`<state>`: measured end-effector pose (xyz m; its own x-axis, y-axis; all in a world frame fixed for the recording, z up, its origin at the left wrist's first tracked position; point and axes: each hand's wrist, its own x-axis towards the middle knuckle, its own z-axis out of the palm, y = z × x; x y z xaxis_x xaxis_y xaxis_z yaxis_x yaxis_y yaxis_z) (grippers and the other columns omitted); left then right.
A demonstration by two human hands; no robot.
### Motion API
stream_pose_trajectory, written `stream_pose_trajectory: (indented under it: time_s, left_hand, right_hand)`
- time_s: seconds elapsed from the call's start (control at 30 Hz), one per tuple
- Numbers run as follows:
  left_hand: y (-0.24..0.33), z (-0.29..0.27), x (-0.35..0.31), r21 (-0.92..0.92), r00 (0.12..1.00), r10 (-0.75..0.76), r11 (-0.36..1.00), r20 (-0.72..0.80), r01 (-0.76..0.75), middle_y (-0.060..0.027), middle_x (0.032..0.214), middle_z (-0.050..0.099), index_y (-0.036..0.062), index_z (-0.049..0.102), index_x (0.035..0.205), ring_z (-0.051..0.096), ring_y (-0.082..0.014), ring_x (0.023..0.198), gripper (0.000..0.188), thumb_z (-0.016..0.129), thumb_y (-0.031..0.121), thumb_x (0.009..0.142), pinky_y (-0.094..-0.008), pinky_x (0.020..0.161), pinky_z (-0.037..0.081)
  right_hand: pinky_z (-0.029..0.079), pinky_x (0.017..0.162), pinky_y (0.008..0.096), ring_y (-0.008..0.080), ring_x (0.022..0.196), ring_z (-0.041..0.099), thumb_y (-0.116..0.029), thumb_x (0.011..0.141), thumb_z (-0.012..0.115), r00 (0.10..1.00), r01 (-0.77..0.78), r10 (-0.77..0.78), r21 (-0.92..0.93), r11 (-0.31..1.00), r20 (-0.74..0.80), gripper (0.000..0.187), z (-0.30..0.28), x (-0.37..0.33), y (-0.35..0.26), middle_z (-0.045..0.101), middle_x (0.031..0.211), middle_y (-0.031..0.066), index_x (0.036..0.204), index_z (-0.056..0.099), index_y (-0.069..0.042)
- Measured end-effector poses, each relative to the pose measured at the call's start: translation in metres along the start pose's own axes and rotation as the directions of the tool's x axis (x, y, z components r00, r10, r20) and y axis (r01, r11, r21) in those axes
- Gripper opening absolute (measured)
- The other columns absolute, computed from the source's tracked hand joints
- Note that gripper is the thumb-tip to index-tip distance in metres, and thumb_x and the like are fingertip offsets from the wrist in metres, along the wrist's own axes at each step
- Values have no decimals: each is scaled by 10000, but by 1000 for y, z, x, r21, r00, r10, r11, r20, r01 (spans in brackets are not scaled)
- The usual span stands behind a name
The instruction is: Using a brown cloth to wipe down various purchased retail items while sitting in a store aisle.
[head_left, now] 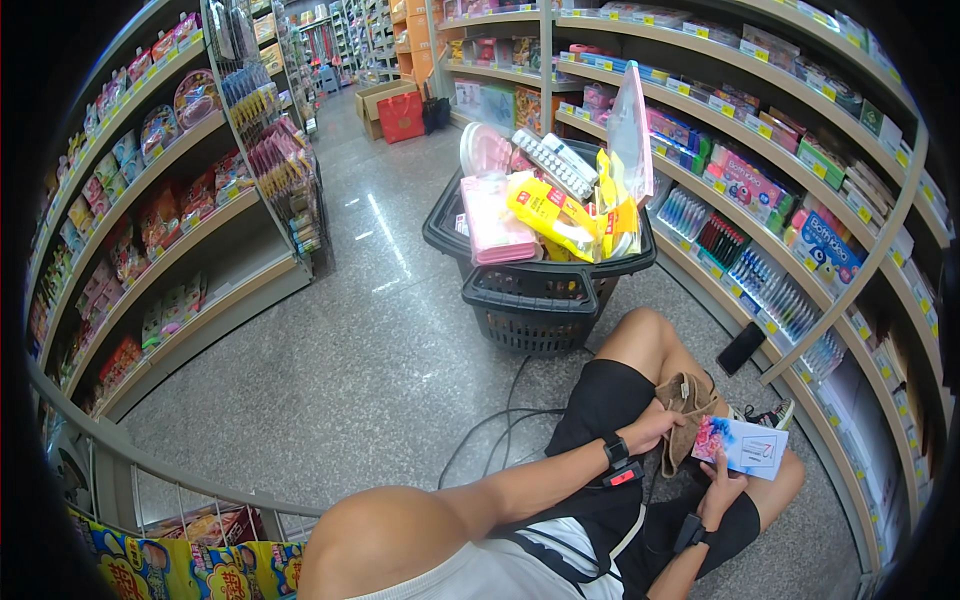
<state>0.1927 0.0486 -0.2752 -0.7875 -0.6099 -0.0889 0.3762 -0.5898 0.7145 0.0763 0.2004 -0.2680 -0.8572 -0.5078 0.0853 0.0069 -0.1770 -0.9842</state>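
Observation:
I sit on the floor with my legs folded. My left hand (650,428) is closed on a brown cloth item (686,405), perhaps a cap or small bag; its exact kind is unclear. Close beside it, my right hand (722,488) grips the lower edge of a flat white box (758,450) with a pink and blue floral print at one end. The box lies tilted above my right leg, its printed face up. Both wrists wear black bands, and a small black device with a red face (623,475) hangs by the left one.
A black shopping basket (530,318), heaped with pink boxes and yellow packets (550,213), stands ahead of my knees. Black cables (490,430) trail over the floor. A phone (741,348) lies against the right shelf (725,225). Stocked shelves (165,250) line the left; a red bag (401,117) stands farther back.

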Motion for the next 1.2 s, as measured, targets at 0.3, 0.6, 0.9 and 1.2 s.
stream_pose_trajectory:
  time_s: [0.3, 0.6, 0.9, 1.2]
  left_hand:
    - [4, 4, -4, 64, 1000, -25, 998, 18, 24, -103, 1152, 594, 4, 468, 1239, 595, -201, 1040, 453, 518, -82, 798, -344, 877, 497]
    - [-1, 10, -9, 184, 986, -108, 979, 128, 83, -79, 1120, 598, 20, 489, 1228, 596, -196, 1018, 519, 504, -129, 731, -320, 836, 506]
    - [-10, 4, -3, 186, 982, -131, 977, 133, 105, -83, 1087, 595, 21, 489, 1214, 601, -191, 985, 505, 506, -115, 728, -319, 787, 513]
    - [-13, -2, 1, 256, 960, -232, 948, 155, 188, -91, 1036, 620, -1, 500, 1164, 629, -188, 912, 459, 524, -102, 716, -309, 736, 527]
  right_hand:
    - [572, 575, 257, 145, 802, 630, -85, 869, 673, 1000, 21, -21, 6, 1000, -8, 293, -1, 0, 0, 640, 987, 104, 1098, 577, 70]
    - [568, 584, 255, 146, 820, 638, -71, 895, 639, 999, 43, -42, 43, 998, -29, 240, -5, 4, 4, 646, 1004, 106, 1086, 593, 67]
    - [566, 581, 252, 137, 827, 637, -79, 899, 638, 999, 37, -36, 50, 998, -25, 230, -5, 3, 1, 647, 1008, 103, 1075, 597, 62]
    - [565, 575, 253, 142, 823, 639, -91, 897, 641, 998, 54, -52, 66, 996, -28, 247, -1, 2, 1, 646, 1010, 101, 1087, 590, 58]
